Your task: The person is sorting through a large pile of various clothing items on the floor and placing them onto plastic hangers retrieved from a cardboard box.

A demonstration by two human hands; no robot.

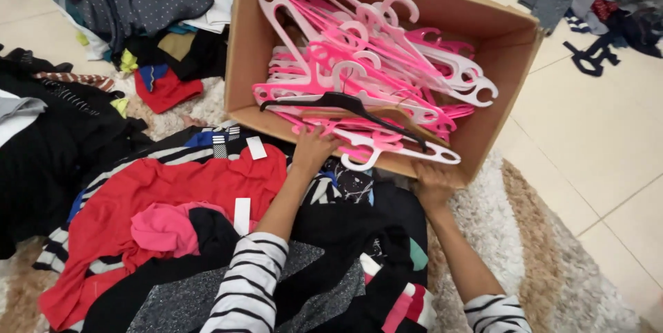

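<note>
Your left hand (pixel 314 148) and right hand (pixel 434 184) are both bare: you wear no gloves, rings or watch that can be seen. Each forearm is uncovered up to a pushed-up sleeve of white knit crossed by narrow black horizontal stripes. The left sleeve (pixel 248 284) bunches in soft folds; the right sleeve (pixel 496 314), farther from the cardboard box (pixel 507 50), shows only its cuff.

We are looking at a red garment (pixel 173 191) lying on a heap beside a pink one (pixel 164 228). A shaggy beige rug (pixel 552 271) is spreading over pale floor tiles (pixel 594 126). Dark clothes (pixel 48 139) are piling up at left, perhaps trousers.
</note>
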